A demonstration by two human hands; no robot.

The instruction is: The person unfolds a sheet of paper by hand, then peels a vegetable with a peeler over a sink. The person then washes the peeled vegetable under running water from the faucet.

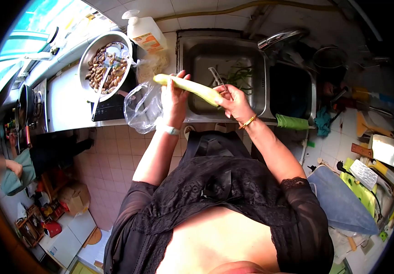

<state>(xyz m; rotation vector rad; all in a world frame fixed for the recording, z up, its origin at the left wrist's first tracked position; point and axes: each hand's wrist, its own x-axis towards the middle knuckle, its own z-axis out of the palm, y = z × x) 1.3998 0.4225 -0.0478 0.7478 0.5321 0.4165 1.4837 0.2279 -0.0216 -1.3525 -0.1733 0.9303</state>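
The pale vegetable (191,86) is lying across both hands at twelve o'clock, over the near edge of the steel sink (197,50). The left hand (175,97) is supporting its left part; the right hand (234,101) is keeping a pinching grip on its lower end, apparently with a looped metal tool (215,75). A damp surface could be making it slippery, so a loose left grip might be risking a drop; a skidding blade could be nicking fingers. The vegetable is looking smooth, long and tapered. Limp green strips (240,75) are lying in the sink; at ten o'clock, a crinkled, filmy bag (137,109) is sagging over the tabletop (67,102) edge.
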